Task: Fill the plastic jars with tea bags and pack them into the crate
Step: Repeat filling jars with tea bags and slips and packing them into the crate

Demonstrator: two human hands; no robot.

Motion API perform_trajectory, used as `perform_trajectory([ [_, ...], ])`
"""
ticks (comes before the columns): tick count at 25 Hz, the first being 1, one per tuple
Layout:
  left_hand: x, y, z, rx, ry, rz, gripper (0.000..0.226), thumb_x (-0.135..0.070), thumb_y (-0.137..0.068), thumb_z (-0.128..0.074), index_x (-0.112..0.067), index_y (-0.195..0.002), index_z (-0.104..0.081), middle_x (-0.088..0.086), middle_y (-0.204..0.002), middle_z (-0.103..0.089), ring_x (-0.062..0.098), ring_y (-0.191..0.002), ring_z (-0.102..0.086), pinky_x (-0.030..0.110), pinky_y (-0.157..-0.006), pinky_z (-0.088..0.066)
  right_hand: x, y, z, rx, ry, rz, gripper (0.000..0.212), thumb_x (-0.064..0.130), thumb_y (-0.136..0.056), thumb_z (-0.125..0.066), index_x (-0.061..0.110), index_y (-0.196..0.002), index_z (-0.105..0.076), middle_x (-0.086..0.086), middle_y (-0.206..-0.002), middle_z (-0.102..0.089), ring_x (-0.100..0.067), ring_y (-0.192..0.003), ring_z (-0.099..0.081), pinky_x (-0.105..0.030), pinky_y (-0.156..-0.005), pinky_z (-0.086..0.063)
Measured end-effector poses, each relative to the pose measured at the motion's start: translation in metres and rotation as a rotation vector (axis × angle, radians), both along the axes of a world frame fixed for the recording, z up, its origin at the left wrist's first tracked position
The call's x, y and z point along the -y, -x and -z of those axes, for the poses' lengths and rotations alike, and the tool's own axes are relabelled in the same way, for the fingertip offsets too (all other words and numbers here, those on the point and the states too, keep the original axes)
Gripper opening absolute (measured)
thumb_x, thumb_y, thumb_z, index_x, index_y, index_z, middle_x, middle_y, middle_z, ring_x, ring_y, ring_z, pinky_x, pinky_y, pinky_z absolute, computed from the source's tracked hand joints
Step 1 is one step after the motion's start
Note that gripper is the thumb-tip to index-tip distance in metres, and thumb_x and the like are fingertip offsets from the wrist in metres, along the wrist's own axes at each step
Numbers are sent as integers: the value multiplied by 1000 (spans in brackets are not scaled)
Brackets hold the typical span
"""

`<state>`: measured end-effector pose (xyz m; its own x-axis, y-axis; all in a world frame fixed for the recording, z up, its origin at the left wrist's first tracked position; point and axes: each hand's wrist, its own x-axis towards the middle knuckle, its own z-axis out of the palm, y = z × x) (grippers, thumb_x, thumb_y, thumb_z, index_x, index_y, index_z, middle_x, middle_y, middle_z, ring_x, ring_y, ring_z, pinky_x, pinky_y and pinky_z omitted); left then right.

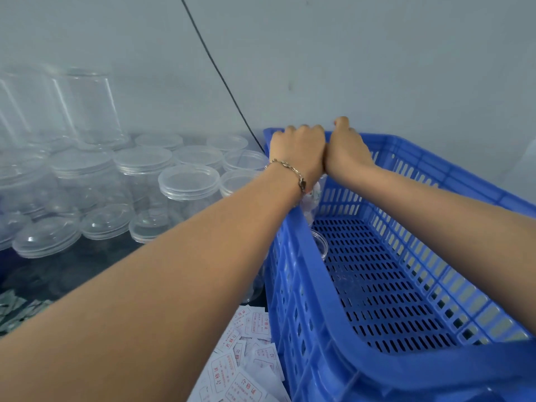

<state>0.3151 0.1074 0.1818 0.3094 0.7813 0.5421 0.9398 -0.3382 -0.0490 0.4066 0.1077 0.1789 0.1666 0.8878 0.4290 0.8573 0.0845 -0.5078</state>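
black cable (220, 79), grey wall (377, 53), printed paper slips (249, 369)

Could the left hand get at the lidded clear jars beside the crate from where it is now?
Probably yes. The left hand rests on the blue crate's far rim, and the lidded jars stand just left of it with nothing between. Its fingers would first have to let go.

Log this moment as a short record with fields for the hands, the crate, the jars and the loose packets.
left hand: fingers curled over the crate's far rim
right hand: beside the left, gripping the same rim
crate: blue, mostly bare floor; one clear jar in its far left corner, under the wrists
empty jars: clear, lidded, grouped left of the crate
packets: white with red print, heaped by the crate's near left side
wall: grey, black cable running down it
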Motion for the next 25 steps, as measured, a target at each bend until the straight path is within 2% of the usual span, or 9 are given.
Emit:
perform_trajectory([
  [2, 12, 9, -3, 66, 21, 3, 24, -15, -92, -44, -10, -114, -52, 9, -119, -58, 31, -112, -55, 35, -80, -39, 8, 10, -8, 28, -51, -67, 43, 14, -94, -40, 3, -136, -33, -19, -132, -45, -34, -114, -49, -35, -78, -37],
  [5, 33, 50, -15, 122, -31, -12, 30, -24, -91, -50, -11, -117, -53, 10, -117, -58, 31, -109, -55, 34, -75, -36, 24, 26, -21, 38, -111, -180, 48, 16, -91, -48, 6, -137, -37, -15, -134, -46, -28, -119, -48, -32, -89, -37],
  [8, 57, 113, -34, 145, -61, -99, 38, -31, -91, -55, -11, -123, -53, 11, -123, -56, 32, -113, -53, 37, -84, -41, 43, 52, -33, 73, -170, -333, 46, 17, -91, -52, 10, -135, -41, -10, -132, -48, -21, -116, -49, -25, -88, -35],
  [11, 85, 181, -44, 174, -67, -196, 37, -34, -91, -55, -13, -121, -55, 10, -124, -55, 32, -113, -52, 37, -85, -42, 56, 88, -40, 175, -154, -449, 45, 17, -89, -55, 12, -133, -44, -9, -131, -48, -21, -116, -50, -23, -88, -33],
  [14, 114, 246, -33, 202, -98, -299, 36, -36, -91, -54, -15, -120, -57, 7, -126, -54, 28, -115, -51, 37, -89, -41, 62, 124, -39, 284, -109, -533, 44, 18, -88, -56, 14, -131, -46, -8, -130, -48, -22, -115, -50, -25, -88, -33],
  [17, 130, 297, -14, 326, -114, -388, 43, -33, -91, -57, -12, -128, -53, 9, -133, -49, 27, -121, -46, 38, -97, -39, 60, 164, -42, 288, -82, -590, 47, 19, -88, -56, 14, -133, -44, -7, -133, -47, -22, -117, -49, -29, -92, -35],
  [20, 127, 335, -14, 439, -165, -453, 59, -34, -89, -62, -7, -136, -42, 13, -142, -38, 30, -132, -32, 40, -107, -31, 48, 207, -56, 229, -30, -590, 57, 20, -88, -58, 12, -140, -35, -8, -136, -45, -23, -120, -47, -25, -88, -34],
  [22, 123, 358, -16, 467, -226, -477, 69, -37, -86, -64, -6, -140, -35, 15, -145, -32, 31, -136, -25, 40, -109, -28, 39, 237, -66, 130, 18, -577, 62, 22, -87, -58, 13, -142, -31, -8, -134, -46, -23, -110, -49, -24, -81, -34],
  [25, 116, 394, -11, 546, -206, -483, 75, -40, -83, -67, -5, -140, -32, 14, -144, -31, 30, -134, -28, 38, -106, -30, 30, 282, -70, -64, 88, -612, 63, 25, -86, -60, 16, -142, -32, -4, -129, -48, -19, -103, -50, -27, -80, -36],
])
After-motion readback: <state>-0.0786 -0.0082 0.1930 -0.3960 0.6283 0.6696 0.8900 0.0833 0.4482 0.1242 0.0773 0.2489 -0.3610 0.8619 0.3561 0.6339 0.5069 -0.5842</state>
